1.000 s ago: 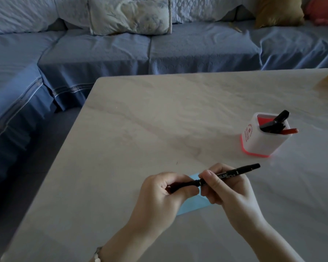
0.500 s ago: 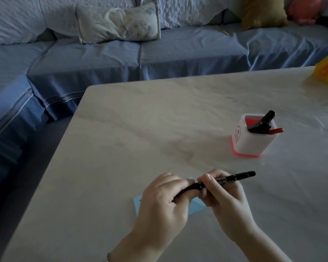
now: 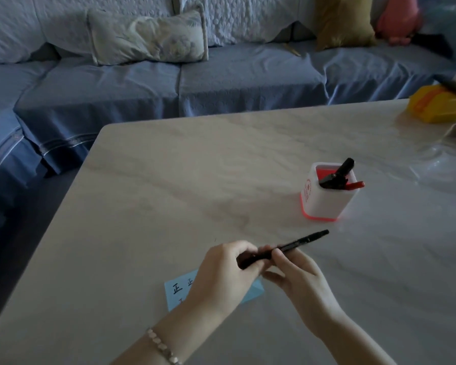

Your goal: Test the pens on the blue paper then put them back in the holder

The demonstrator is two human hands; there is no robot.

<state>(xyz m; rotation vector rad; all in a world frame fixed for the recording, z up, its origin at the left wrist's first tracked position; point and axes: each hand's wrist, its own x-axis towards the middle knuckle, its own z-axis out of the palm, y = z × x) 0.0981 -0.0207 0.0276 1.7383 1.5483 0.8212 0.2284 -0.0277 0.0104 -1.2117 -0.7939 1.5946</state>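
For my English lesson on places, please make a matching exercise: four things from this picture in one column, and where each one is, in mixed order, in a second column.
1 black pen
2 blue paper
3 white pen holder
4 yellow box

A at the far right table edge
B gripped by the left hand and the right hand
C flat, partly hidden by the left hand
D upright, with pens inside

Pairs: 1-B, 2-C, 3-D, 4-A

Living room — sofa (image 3: 169,83), cushions (image 3: 148,36)

Dim, bluish light throughout; soft glare on the table (image 3: 419,159) at right, motion blur in the upper right, wide-angle bending at the edges.
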